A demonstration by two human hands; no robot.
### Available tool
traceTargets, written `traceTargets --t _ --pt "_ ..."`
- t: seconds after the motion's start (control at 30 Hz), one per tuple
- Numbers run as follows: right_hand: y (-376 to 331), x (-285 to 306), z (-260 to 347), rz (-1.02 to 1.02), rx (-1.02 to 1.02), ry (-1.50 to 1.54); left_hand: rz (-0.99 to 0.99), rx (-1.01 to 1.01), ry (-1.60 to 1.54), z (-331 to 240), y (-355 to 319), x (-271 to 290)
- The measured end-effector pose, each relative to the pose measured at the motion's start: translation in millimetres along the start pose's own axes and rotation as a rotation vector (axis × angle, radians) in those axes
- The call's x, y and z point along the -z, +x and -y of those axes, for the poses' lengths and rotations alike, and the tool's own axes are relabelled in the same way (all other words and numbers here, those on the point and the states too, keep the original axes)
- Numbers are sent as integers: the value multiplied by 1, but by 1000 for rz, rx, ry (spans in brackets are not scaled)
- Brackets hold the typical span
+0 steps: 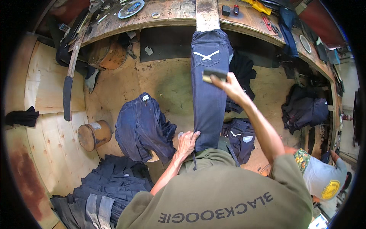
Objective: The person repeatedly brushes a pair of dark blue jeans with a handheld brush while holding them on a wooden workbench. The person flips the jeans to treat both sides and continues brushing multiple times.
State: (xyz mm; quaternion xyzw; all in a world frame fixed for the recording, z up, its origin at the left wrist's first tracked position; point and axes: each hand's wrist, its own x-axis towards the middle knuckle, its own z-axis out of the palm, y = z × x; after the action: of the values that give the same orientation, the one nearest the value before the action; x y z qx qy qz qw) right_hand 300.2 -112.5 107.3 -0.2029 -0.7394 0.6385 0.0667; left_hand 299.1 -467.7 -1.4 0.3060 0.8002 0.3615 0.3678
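A pair of dark blue jeans [209, 99] is drawn lengthwise over a wooden board [207, 15] that juts from the workbench toward me. White stitching marks its back pocket near the far end. My left hand [186, 144] grips the edge of the denim at the near end, thumb on top. Over the middle of the leg, my right hand [231, 86] is closed round a small block [214, 75], dark on one side and tan on the other. Motion blurs it slightly, so whether it is a sanding block or a brush, and whether it touches the cloth, I cannot tell.
Jeans lie heaped left of the board [139, 124], at lower left [110, 183] and at right [305, 108]. A rusty drum [95, 135] stands left. The workbench [171, 17] holds a plate [131, 9], tape roll [155, 15] and tools. Another person [324, 175] sits at lower right.
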Motion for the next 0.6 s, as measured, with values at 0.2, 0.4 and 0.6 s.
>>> traceTargets --t 0.2,0.4,0.6 --pt "-58 -53 -34 -30 -368 -36 56 -27 329 104 -100 36" --pt "-186 -155 -65 -123 -220 293 -117 454 252 141 -70 57" --pt "-160 -30 -127 -829 -276 695 -163 -33 -164 -14 79 36"
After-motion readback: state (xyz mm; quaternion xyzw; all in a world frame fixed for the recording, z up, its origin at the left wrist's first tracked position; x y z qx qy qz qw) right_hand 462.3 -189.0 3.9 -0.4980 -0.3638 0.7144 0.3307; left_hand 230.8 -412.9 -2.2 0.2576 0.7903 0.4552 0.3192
